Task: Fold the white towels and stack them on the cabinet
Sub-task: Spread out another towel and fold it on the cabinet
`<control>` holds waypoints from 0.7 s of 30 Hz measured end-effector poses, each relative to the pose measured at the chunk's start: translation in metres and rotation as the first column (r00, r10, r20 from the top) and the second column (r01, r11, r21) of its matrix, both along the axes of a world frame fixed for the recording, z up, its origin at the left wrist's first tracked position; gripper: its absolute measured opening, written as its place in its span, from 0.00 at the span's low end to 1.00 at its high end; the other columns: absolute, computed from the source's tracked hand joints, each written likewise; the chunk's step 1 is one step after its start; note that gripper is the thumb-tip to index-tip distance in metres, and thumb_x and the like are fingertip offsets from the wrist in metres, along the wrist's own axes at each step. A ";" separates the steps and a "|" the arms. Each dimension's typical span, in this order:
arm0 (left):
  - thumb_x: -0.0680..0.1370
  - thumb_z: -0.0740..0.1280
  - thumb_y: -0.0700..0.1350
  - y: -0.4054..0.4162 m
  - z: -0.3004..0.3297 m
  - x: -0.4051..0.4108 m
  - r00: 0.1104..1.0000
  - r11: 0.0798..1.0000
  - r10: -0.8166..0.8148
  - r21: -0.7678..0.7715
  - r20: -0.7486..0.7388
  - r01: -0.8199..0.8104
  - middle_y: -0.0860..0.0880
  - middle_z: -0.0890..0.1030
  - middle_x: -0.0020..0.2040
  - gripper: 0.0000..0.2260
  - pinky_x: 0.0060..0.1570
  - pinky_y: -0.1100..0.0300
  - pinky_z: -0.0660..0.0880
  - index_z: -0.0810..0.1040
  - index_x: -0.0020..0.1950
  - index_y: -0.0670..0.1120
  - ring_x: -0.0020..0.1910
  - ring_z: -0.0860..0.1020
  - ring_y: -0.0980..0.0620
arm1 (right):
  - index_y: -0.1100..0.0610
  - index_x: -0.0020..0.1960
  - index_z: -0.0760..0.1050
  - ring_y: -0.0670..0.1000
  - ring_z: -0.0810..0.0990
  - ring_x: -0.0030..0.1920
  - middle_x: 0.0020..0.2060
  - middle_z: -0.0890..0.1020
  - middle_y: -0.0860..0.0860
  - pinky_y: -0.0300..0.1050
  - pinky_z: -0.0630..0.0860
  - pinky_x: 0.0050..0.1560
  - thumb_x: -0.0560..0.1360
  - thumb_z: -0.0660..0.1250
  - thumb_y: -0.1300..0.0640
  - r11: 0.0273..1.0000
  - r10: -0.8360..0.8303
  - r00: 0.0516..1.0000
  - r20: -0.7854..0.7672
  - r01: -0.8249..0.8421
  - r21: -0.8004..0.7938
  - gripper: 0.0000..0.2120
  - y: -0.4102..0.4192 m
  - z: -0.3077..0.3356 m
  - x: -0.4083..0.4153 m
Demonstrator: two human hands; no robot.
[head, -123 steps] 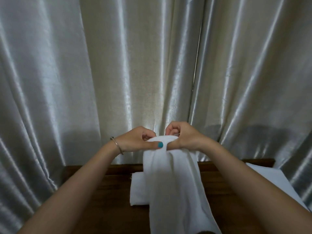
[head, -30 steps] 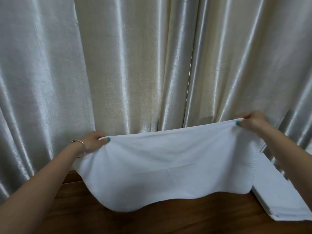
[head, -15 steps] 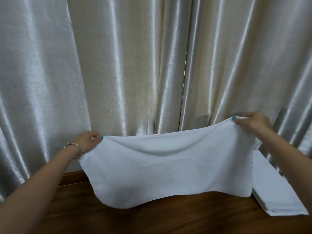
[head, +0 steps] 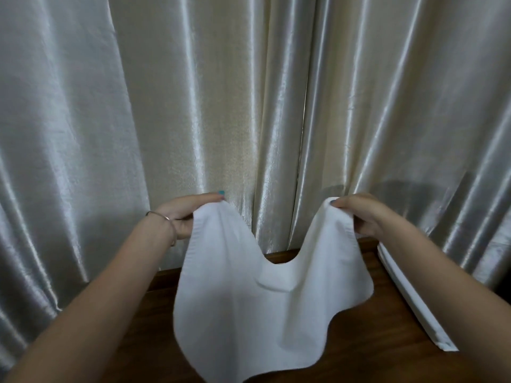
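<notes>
A person is holding a white towel (head: 243,308) up in the air over a dark wooden cabinet (head: 146,327), one upper corner in each hand. The left hand (head: 188,214) is pinching the towel's left corner, with the thumb lying along the top edge and the other fingers curling behind the cloth; a thin metal bangle (head: 163,219) is sitting on that wrist. The right hand (head: 359,214) is gripping the right corner, its fingers bunching the fabric into a small peak. The two hands are standing a little apart at about the same height, and the top edge of the towel is sagging between them in a deep U. The rest of the cloth is hanging down in loose waves, its lower hem dropping toward the near edge of the view in front of the cabinet top.

Through the dip in the hanging cloth, part of a folded white towel (head: 276,275) is showing on the cabinet. At the right side of the cabinet top another flat white piece of cloth (head: 414,299) is lying, running from far to near. Behind everything, on the far side, a shiny silver-cream curtain (head: 249,106) is hanging in long vertical folds.
</notes>
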State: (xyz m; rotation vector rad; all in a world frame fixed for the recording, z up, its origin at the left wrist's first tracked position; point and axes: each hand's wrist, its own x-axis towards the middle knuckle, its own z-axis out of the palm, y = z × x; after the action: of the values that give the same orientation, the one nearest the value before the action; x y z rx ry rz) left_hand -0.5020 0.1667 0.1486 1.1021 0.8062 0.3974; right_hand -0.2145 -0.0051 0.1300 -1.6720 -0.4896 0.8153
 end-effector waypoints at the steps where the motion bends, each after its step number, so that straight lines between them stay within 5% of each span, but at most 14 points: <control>1: 0.68 0.73 0.43 -0.006 -0.003 0.007 0.998 0.998 0.017 -0.058 0.061 -0.013 0.44 0.82 0.42 0.11 0.41 0.57 0.82 0.79 0.47 0.41 0.38 0.83 0.51 | 0.62 0.51 0.75 0.54 0.76 0.34 0.37 0.76 0.58 0.45 0.75 0.35 0.74 0.67 0.65 0.999 0.017 1.000 -0.025 -0.016 0.035 0.06 0.002 -0.002 -0.011; 4: 0.72 0.71 0.43 -0.028 -0.013 0.028 0.976 0.986 0.042 -0.167 0.214 -0.006 0.43 0.82 0.45 0.09 0.46 0.53 0.82 0.79 0.49 0.41 0.43 0.83 0.49 | 0.55 0.54 0.77 0.52 0.70 0.28 0.35 0.75 0.57 0.38 0.69 0.24 0.73 0.67 0.68 0.972 0.094 0.991 -0.090 -0.072 0.225 0.13 0.008 -0.008 -0.036; 7: 0.77 0.64 0.39 -0.051 -0.019 0.048 0.952 0.974 0.058 -0.225 0.299 0.011 0.42 0.81 0.47 0.07 0.39 0.54 0.82 0.76 0.53 0.40 0.41 0.84 0.49 | 0.59 0.49 0.81 0.50 0.68 0.25 0.37 0.76 0.57 0.36 0.68 0.21 0.73 0.66 0.70 0.924 0.221 0.972 -0.074 -0.184 0.336 0.10 0.009 -0.008 -0.059; 10: 0.79 0.61 0.38 -0.066 -0.023 0.062 0.929 0.977 0.116 -0.210 0.352 -0.042 0.39 0.78 0.55 0.13 0.40 0.53 0.81 0.72 0.63 0.37 0.48 0.80 0.47 | 0.64 0.48 0.81 0.49 0.80 0.35 0.39 0.81 0.57 0.36 0.79 0.32 0.72 0.63 0.74 0.862 0.367 0.928 -0.058 -0.316 0.397 0.11 0.008 -0.005 -0.071; 13: 0.79 0.61 0.38 -0.064 -0.028 0.063 0.909 0.982 0.172 -0.138 0.380 -0.128 0.37 0.78 0.58 0.15 0.47 0.52 0.80 0.71 0.66 0.37 0.51 0.80 0.46 | 0.70 0.56 0.77 0.56 0.83 0.51 0.48 0.83 0.63 0.42 0.82 0.49 0.61 0.57 0.76 0.730 0.588 0.795 -0.153 -0.438 0.525 0.25 0.005 -0.005 -0.069; 17: 0.78 0.63 0.35 -0.065 -0.030 0.055 0.894 0.967 0.247 -0.038 0.373 -0.251 0.42 0.84 0.45 0.09 0.34 0.61 0.80 0.78 0.57 0.38 0.39 0.84 0.51 | 0.64 0.61 0.76 0.54 0.82 0.56 0.54 0.83 0.60 0.43 0.79 0.55 0.70 0.68 0.75 0.687 0.604 0.771 0.203 -0.632 0.358 0.21 0.004 -0.007 -0.064; 21: 0.76 0.66 0.35 -0.068 -0.030 0.051 0.908 0.950 0.251 0.096 0.336 -0.298 0.43 0.85 0.43 0.09 0.34 0.63 0.80 0.80 0.55 0.40 0.39 0.84 0.52 | 0.63 0.45 0.80 0.45 0.83 0.34 0.33 0.84 0.51 0.36 0.80 0.37 0.69 0.69 0.58 0.722 0.515 0.784 0.346 -0.615 0.318 0.09 0.008 -0.003 -0.074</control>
State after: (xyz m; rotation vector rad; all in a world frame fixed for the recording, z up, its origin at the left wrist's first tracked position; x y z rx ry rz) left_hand -0.4510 0.0984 0.1190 1.0240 0.6502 0.8640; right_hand -0.2886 0.0026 0.1274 -1.2134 -1.3083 0.8717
